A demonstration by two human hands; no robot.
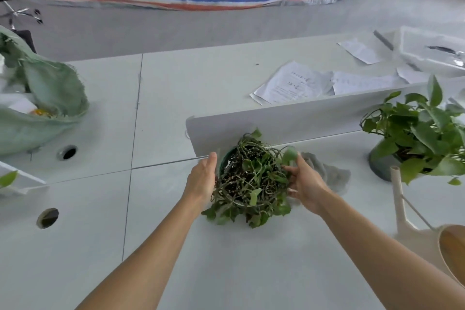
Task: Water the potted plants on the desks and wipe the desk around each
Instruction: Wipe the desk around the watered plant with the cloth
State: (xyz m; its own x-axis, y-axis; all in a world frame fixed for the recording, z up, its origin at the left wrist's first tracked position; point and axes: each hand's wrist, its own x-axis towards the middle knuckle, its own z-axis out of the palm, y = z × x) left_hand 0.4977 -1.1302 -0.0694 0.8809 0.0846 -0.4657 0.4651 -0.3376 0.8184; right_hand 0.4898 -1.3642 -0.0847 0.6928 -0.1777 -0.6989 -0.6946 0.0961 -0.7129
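Observation:
A small potted plant [250, 178] with tangled, sparse vines sits on the white desk [226, 259] against a low divider panel. My left hand [202, 180] lies flat against the pot's left side. On the pot's right side my right hand [305, 185] curls its fingers round the rim among the leaves. A grey cloth [329, 171] lies crumpled on the desk just behind my right hand. A second, fuller leafy plant [422, 133] in a grey pot stands at the right. A cream watering can [427, 239] with a long spout stands at the lower right.
The white divider panel [289, 121] runs behind the pot. Loose papers [297, 83] and a clear plastic tray [432, 50] lie beyond it. A green sack [45, 98] sits at the left. Two cable holes [47, 218] pierce the desk on the left.

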